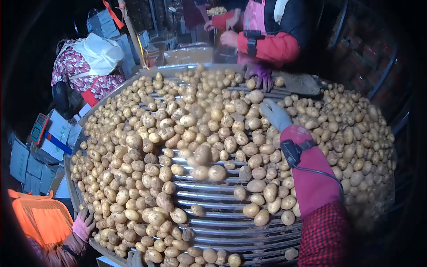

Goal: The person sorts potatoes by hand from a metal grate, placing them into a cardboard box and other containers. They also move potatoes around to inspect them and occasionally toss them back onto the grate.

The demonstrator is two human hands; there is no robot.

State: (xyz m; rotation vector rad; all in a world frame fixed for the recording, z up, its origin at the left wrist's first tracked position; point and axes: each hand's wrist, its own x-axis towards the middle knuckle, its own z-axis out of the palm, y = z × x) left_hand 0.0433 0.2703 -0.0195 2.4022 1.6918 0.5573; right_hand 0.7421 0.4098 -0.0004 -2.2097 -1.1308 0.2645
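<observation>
My right hand (276, 115), in a grey glove, reaches to the far middle of a slatted metal table (218, 231). Its fingers are stretched out over the potatoes (255, 123) and touch some of them; nothing is gripped. A pink sleeve cover (311, 173) with a black strapped device (291, 152) covers that forearm. At the bottom edge only the grey gloved fingers of my left hand (134, 259) show, extended beside potatoes (154, 255); the rest is cut off. A few potatoes in the middle look blurred.
Across the table stands a person in red sleeves (278, 48), beside a scoop-like metal plate (302, 84); a purple glove (263, 76) touches the potatoes. A person in an orange vest (44, 222) rests a pink glove (83, 224) at the left rim. Another person (89, 66) bends near boxes (58, 133).
</observation>
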